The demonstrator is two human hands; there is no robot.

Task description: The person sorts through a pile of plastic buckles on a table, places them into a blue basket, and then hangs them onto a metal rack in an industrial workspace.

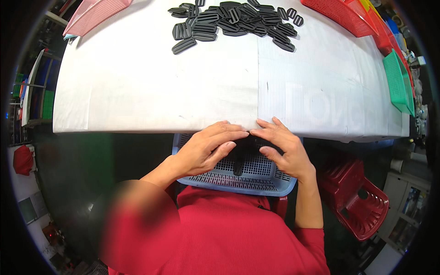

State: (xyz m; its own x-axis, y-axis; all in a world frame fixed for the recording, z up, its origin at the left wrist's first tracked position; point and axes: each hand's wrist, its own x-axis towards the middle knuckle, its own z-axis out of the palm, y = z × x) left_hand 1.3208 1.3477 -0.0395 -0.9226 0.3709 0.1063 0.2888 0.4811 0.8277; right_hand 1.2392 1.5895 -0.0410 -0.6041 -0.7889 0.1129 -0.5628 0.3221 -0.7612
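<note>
My left hand (212, 143) and my right hand (285, 149) meet at the near edge of the table, their fingertips almost touching. Fingers are stretched out on both, thumbs held apart, and nothing shows in either hand. Below them a blue plastic basket (229, 182) with a mesh of holes rests at my lap, partly under the table edge. Dark pieces (238, 166) lie in it, mostly shaded and hidden by my hands, so their shape is unclear. Far across the table is a heap of black plastic strap buckles (238, 20), slotted and of differing sizes.
A white cover (160, 91) is spread over the table. A pink basket (98, 16) stands at the far left, a red basket (341, 17) at the far right, and a green basket (398, 82) along the right edge. To my right is a dark red plastic stool (355, 199).
</note>
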